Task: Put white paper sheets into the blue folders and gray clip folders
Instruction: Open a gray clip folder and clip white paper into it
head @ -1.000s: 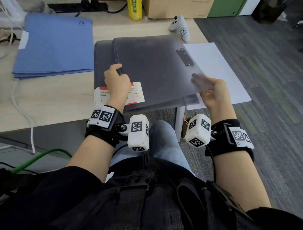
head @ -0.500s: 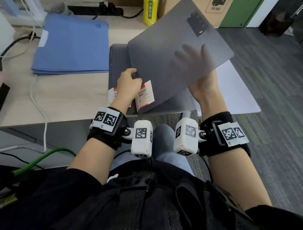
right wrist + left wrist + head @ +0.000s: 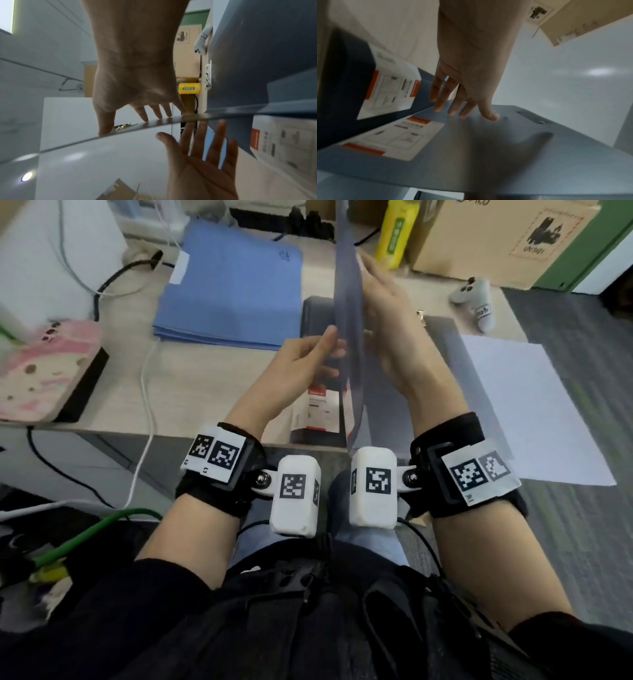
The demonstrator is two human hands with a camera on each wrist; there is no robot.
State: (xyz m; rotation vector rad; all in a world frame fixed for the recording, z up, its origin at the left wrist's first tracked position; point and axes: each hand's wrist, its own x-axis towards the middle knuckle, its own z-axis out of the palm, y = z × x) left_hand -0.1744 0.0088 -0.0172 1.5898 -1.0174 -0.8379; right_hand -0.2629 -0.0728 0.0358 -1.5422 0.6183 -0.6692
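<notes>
Swung up from a slant to stand on edge: gray clip folder cover, flanked by left hand, fingers straight and thumb against its near face, and right hand, flat and spread against the far face. Behind, blue folders; rightward, white paper sheets, game controller, yellow bottle, cardboard box.

glossy translucent plastic gray clip folder, matt white paper sheets, wood-grain desk.
</notes>
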